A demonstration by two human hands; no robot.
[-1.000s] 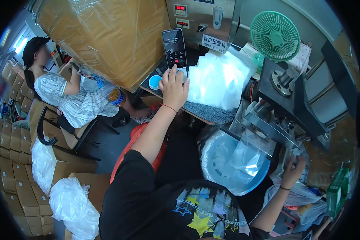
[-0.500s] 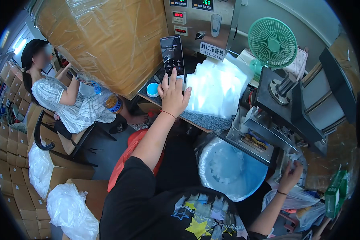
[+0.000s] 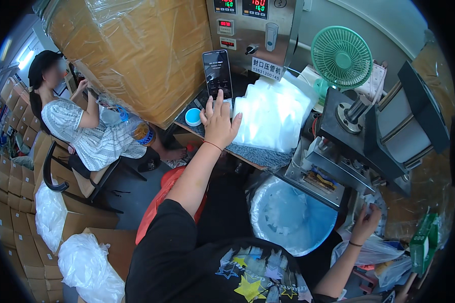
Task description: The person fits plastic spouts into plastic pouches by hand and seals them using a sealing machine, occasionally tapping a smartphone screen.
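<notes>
My left hand (image 3: 219, 123) reaches forward with its fingers stretched apart, holding nothing. One fingertip is at the lower part of the screen of a dark smartphone (image 3: 216, 70), which leans upright on the table. Just left of these fingers sits a small round tub (image 3: 192, 116) with a light blue top. To their right lies a stack of translucent white plastic sheets or bags (image 3: 270, 118) on a grey fluffy cloth (image 3: 268, 154). My right hand (image 3: 367, 222) is low on the right, beside the press machine (image 3: 344, 121), fingers bent near some clear plastic. Whether it pinches anything is unclear.
A blue bin with a clear liner (image 3: 293, 214) stands below the machine. Behind are a steel control box (image 3: 250, 33) and a green fan (image 3: 342, 56). A large taped carton (image 3: 136, 55) is at left; beyond it a person (image 3: 86, 113) sits on a chair.
The phone's screen has changed, with its lower buttons now dimmer. My left hand stays at the phone, and my right hand has hardly moved. The view has shifted slightly.
</notes>
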